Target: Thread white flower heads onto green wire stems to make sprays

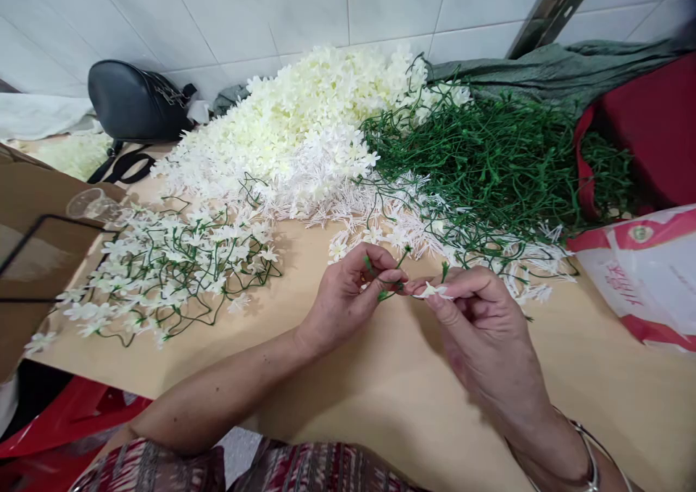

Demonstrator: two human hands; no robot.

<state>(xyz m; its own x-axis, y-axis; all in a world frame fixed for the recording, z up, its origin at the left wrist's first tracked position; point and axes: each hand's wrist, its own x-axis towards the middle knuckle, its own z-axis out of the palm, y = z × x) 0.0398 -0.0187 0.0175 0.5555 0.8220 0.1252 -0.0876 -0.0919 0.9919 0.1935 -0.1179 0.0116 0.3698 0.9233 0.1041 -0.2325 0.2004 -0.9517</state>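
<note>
Near the middle of the table, my left hand (362, 289) pinches a thin green plastic flower stem (402, 256) whose small branches poke out past the fingers. My right hand (481, 325) grips a small white artificial flower (432, 290) between thumb and forefinger. The fingertips of both hands nearly meet, and the flower sits close beside the stem's tips. Whether flower and stem are joined I cannot tell. Left of my hands lies a loose heap of white flowers on green stems (179, 260).
Behind my hands rises a big pile of loose cream-white flowers (304, 122), with a tangle of green stems (489, 159) to its right. A black bag (138, 104) stands at the back left, a cardboard box (48, 224) at the left edge. A pink-and-white packet (647, 274) lies right.
</note>
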